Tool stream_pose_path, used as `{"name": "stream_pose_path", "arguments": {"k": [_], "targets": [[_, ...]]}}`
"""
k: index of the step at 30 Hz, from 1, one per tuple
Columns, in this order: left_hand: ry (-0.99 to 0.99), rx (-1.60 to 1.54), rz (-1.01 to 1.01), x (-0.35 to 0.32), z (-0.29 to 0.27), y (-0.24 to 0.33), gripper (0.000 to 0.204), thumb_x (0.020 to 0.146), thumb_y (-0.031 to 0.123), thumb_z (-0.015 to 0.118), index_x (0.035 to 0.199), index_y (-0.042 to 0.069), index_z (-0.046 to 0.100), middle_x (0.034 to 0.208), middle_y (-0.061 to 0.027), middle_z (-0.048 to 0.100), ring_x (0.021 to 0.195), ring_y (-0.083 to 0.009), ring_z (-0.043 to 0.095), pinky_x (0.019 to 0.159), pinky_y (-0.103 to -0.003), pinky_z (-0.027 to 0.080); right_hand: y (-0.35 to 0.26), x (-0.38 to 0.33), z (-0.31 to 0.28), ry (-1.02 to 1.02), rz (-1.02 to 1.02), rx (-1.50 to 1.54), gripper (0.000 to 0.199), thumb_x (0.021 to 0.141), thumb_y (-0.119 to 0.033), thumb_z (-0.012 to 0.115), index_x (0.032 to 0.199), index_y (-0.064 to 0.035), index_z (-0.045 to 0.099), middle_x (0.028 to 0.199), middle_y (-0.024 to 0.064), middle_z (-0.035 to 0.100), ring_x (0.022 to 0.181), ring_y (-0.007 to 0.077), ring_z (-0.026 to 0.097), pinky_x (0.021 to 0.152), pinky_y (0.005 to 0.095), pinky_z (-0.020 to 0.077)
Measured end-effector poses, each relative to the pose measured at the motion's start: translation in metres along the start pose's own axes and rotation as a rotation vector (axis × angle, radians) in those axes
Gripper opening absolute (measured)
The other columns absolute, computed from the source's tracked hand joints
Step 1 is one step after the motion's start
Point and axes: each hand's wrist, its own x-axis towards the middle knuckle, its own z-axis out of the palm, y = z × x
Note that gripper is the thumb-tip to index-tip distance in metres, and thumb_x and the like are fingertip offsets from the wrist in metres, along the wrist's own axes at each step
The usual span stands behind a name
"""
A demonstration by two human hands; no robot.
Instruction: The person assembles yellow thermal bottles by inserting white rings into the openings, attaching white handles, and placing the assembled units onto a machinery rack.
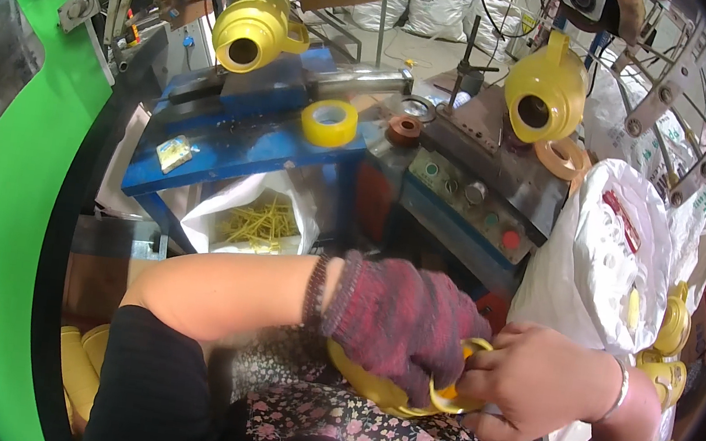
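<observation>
My gloved left grip (pixel 402 319) bends downward, elbow (pixel 151 288) out wide; my bare right grip (pixel 523 381) curls beside it!

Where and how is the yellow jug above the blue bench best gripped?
Probably by its loop handle, coming from the right: it juts out that way from the rounded jug, whose dark opening faces the camera.

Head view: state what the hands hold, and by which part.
A yellow jug body: gloved left hand on its side near the opening, bare right hand at the rim; fingertip grip hidden.
</observation>
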Motion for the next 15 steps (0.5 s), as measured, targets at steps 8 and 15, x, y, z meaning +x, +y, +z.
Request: {"name": "stream_pose_path", "arguments": {"k": [8,15], "targets": [[1.068,0.858,-0.786,-0.194,-0.105,-0.115,0.044,0.087,0.024,0.069,0.125,0.005,0.055,0.121,-0.0159,0.061,0.108,-0.029,0.062,0.095,-0.037,0.049,0.088,-0.075,0.12,1.439,0.578,0.49,0.005,0.079,0.0,0.055,0.078,-0.0024,0.05,0.093,0.0091,0.055,0.089,0.0176,0.054,0.077,0.0284,0.0431],[0.661,1.3,-1.521,-0.229,-0.125,-0.119,0.033,0.091,0.038,0.056,0.106,0.009,0.057,0.103,-0.0153,0.064,0.09,-0.0344,0.062,0.076,-0.044,0.049,0.09,-0.067,0.185,1.355,0.632,1.388,0.052,0.096,-0.034,0.054,0.138,-0.0062,0.041,0.132,0.0113,0.054,0.115,0.0245,0.056,0.093,0.0393,0.0499]]}}
